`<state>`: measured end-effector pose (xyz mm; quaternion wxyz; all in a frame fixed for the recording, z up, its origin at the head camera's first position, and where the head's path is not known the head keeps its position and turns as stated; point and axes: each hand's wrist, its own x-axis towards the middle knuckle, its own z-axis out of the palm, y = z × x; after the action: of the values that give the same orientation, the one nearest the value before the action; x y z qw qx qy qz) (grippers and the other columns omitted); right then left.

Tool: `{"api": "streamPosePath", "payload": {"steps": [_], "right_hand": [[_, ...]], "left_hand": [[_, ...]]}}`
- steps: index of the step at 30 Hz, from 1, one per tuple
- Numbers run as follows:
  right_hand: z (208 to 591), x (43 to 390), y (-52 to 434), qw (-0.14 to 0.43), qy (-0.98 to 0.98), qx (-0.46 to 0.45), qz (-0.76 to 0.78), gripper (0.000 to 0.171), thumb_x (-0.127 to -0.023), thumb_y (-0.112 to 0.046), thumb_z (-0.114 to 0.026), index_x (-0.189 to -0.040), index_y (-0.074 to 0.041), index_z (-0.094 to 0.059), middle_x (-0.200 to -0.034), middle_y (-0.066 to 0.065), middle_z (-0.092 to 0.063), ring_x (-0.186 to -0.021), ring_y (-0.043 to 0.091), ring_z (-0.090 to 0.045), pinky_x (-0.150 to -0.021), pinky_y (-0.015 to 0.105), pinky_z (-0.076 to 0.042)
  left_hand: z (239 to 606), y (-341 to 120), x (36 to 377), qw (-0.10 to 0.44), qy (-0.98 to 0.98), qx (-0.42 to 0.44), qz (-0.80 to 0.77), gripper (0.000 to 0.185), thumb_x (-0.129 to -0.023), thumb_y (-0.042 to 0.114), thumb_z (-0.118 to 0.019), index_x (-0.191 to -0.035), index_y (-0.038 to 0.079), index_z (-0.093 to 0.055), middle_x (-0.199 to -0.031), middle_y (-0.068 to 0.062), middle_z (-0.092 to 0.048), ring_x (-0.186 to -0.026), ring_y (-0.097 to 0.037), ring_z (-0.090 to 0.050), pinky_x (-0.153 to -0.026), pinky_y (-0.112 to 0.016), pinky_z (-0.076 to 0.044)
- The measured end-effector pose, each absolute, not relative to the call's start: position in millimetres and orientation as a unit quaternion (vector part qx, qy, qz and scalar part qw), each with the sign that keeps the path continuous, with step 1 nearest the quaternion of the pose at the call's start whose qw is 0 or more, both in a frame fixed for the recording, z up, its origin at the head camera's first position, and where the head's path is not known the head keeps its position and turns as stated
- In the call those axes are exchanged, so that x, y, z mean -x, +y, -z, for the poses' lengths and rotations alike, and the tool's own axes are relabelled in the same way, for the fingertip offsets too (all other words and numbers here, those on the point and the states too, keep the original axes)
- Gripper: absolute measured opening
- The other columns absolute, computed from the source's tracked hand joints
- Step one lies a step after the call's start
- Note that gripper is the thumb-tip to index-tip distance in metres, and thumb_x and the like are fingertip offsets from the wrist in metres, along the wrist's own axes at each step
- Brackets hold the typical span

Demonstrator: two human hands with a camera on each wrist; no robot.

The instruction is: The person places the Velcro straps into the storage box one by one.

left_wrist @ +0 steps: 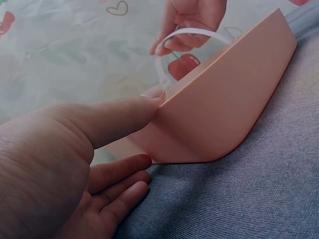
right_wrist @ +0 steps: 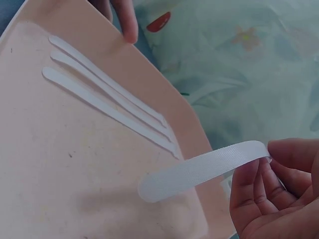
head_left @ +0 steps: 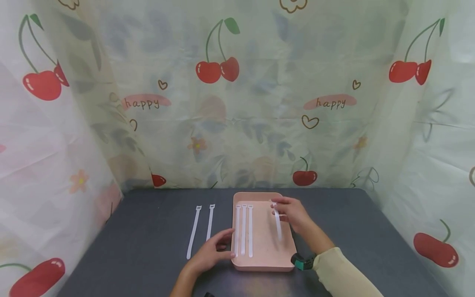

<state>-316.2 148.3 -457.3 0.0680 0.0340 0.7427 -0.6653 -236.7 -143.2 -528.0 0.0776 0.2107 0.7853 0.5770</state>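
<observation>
My right hand pinches the slotted end of a white fabric cable tie between thumb and fingers. The strap bends in an arc over the tray's right half, its rounded tail pointing down, as the right wrist view shows. Three matching white cable ties lie side by side along the left of the shallow pink tray, heads at the far end. At the tray's left wall is my left hand; its thumb touches the rim and its extended fingers reach the lower side, seen in the left wrist view.
Left of the tray, two more white cable ties lie on the dark grey tabletop: one farther left, the other partly hidden by my left hand. A cherry-printed curtain surrounds the back and sides. My right wrist wears a dark band.
</observation>
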Motion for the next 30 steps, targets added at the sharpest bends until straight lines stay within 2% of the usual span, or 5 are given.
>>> {"api": "streamPosePath", "payload": {"steps": [6, 12, 22, 30], "right_hand": [[467.7, 314.8, 140.4, 0.073, 0.733, -0.031, 0.676, 0.033, -0.095, -0.004, -0.058, -0.127, 0.005, -0.059, -0.116, 0.025, -0.063, -0.097, 0.037, -0.065, -0.072, 0.036, -0.054], [474.6, 315.2, 133.1, 0.085, 0.738, -0.054, 0.667, 0.033, -0.095, -0.006, -0.06, -0.127, 0.001, -0.061, -0.116, 0.022, -0.065, -0.09, 0.029, -0.067, -0.07, 0.034, -0.054], [484.5, 320.1, 122.7, 0.085, 0.723, -0.073, 0.682, 0.033, -0.094, -0.005, -0.06, -0.127, -0.001, -0.062, -0.114, 0.018, -0.066, -0.095, 0.033, -0.065, -0.073, 0.036, -0.054], [493.3, 326.8, 117.5, 0.085, 0.724, -0.088, 0.679, 0.033, -0.094, -0.007, -0.06, -0.126, -0.002, -0.063, -0.105, 0.013, -0.068, -0.088, 0.027, -0.066, -0.075, 0.036, -0.055]], "left_hand": [[528.1, -143.4, 236.6, 0.075, 0.785, -0.214, -0.576, 0.068, -0.083, 0.013, -0.075, -0.143, 0.003, -0.044, -0.132, -0.021, -0.055, -0.121, -0.034, -0.052, -0.1, -0.047, -0.04], [526.6, -144.1, 235.8, 0.073, 0.785, -0.216, -0.577, 0.068, -0.084, 0.013, -0.075, -0.144, 0.003, -0.044, -0.131, -0.022, -0.055, -0.121, -0.035, -0.052, -0.099, -0.045, -0.041], [525.6, -144.7, 235.8, 0.074, 0.787, -0.208, -0.576, 0.069, -0.084, 0.013, -0.075, -0.144, 0.004, -0.044, -0.132, -0.02, -0.055, -0.121, -0.035, -0.052, -0.1, -0.048, -0.04], [527.0, -144.5, 236.7, 0.076, 0.788, -0.214, -0.573, 0.069, -0.084, 0.015, -0.075, -0.144, 0.004, -0.044, -0.133, -0.021, -0.054, -0.121, -0.035, -0.051, -0.1, -0.048, -0.04]]}}
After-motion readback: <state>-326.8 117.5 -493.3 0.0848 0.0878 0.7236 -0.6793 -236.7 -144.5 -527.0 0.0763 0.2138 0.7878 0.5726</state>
